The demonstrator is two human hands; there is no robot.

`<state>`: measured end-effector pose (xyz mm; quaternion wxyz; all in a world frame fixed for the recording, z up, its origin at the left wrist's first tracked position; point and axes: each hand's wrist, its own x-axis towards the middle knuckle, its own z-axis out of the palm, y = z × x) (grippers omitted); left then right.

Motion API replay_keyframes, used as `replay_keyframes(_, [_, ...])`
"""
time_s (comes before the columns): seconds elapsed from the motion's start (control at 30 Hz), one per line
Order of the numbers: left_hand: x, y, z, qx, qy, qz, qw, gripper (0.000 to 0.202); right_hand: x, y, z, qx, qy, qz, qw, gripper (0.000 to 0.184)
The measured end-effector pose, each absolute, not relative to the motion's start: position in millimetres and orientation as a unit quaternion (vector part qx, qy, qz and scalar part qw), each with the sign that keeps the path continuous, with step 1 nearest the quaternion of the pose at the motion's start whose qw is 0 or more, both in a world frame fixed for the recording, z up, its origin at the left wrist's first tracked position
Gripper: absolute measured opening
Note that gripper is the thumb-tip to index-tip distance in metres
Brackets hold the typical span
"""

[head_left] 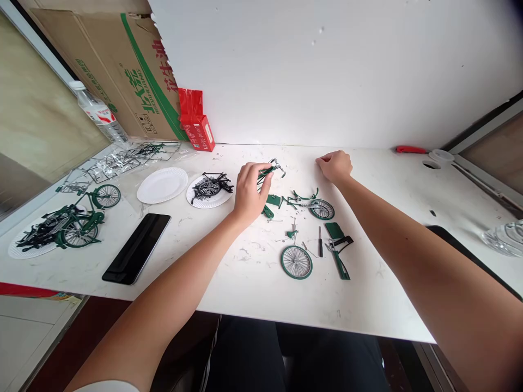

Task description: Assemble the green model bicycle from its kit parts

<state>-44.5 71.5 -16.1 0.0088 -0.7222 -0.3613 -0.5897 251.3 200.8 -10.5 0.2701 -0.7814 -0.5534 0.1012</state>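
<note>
My left hand (pixel 250 191) is closed, thumb and fingertips about the green frame of a model bicycle front part (pixel 278 167), whose silver handlebar sticks out past the fingers. Further right, my right hand (pixel 337 165) rests low at the tabletop, its fingertips pinched together; whatever may be between them is hidden. Below the hands lie a green bicycle frame with a wheel (pixel 322 209), a green rectangular piece (pixel 273 200), a loose spoked wheel (pixel 296 262), a small green saddle piece (pixel 291 234), a screwdriver (pixel 321 242) and a green fender part (pixel 341 264).
A smartphone (pixel 137 247), paper plates (pixel 162 185) and an assembled green model bicycle (pixel 84 223) occupy the left. Black parts (pixel 210 188) sit on one plate. A red box (pixel 199 133), a bottle (pixel 100 114) and a carton (pixel 110 71) stand behind. A red cutter (pixel 411 149) lies back right.
</note>
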Motion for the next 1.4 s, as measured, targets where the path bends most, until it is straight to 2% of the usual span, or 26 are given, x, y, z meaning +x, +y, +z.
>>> replay_keyframes(0.23, [-41, 73, -18, -0.723, -0.361, -0.589, 0.010, 0.020, 250, 217, -18, -0.772, -0.554, 0.101, 0.296, 0.012])
replay_keyframes(0.5, [-37, 67, -14, -0.732, -0.362, -0.578, -0.012, 0.020, 245, 212, -12, -0.727, -0.649, 0.063, 0.215, 0.017])
replay_keyframes(0.67, [-32, 60, -10, -0.741, -0.341, -0.578, -0.006, 0.020, 247, 173, -6, -0.599, -0.717, 0.066, 0.350, 0.026])
replay_keyframes(0.87, [-20, 41, 0, -0.758, -0.312, -0.573, -0.012, 0.021, 232, 81, 12, -0.491, -0.749, 0.049, 0.442, 0.036])
replay_keyframes(1.07, [-8, 19, 5, -0.768, -0.274, -0.579, -0.005, 0.021, 211, 21, 28, -0.426, -0.765, 0.030, 0.482, 0.035])
replay_keyframes(1.4, [-2, 12, -1, -0.753, -0.304, -0.582, -0.048, 0.021, 193, 9, 20, -0.409, -0.738, 0.085, 0.530, 0.025])
